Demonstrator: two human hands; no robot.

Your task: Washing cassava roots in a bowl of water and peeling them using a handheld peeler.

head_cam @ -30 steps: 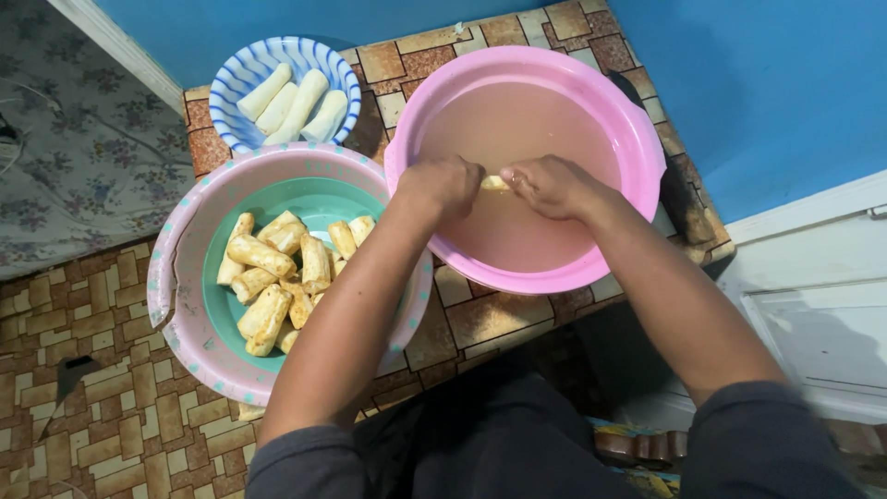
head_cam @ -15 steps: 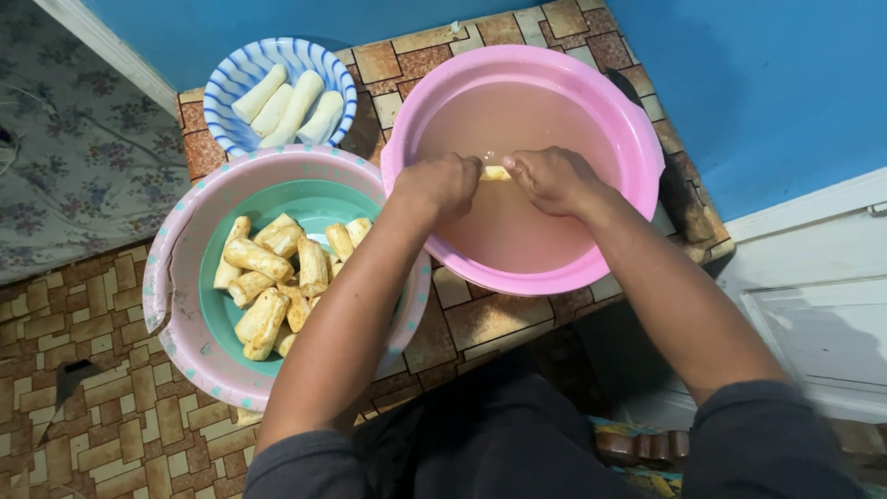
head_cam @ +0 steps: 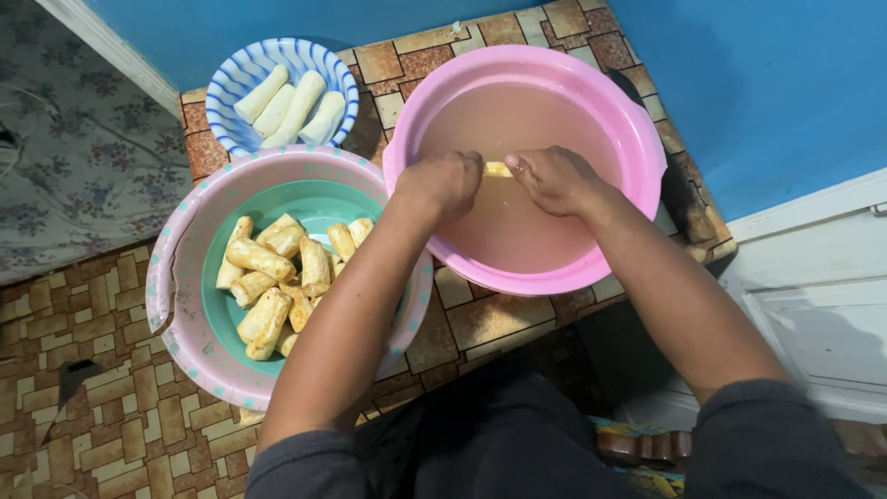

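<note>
My left hand (head_cam: 445, 181) and my right hand (head_cam: 552, 176) meet over a pink basin (head_cam: 647, 148) of cloudy water, both gripping one pale yellow peeled root piece (head_cam: 498, 170) between them at the water's surface. Only a short bit of the piece shows between the fingers. To the left, a teal bowl (head_cam: 314, 208) set inside a speckled pink basin (head_cam: 185, 277) holds several yellowish peeled pieces (head_cam: 273, 282). My left forearm crosses over that basin's right rim.
A blue-and-white striped bowl (head_cam: 231, 83) with several white peeled pieces (head_cam: 291, 103) stands at the back left. All stand on brick-patterned flooring (head_cam: 83, 370) beside a blue wall (head_cam: 767, 83). A white panel (head_cam: 813, 305) lies at the right, patterned cloth (head_cam: 65, 157) at the left.
Both hands stay together over the pink basin with the piece between them. They have shifted only slightly, working the piece at the water's surface.
</note>
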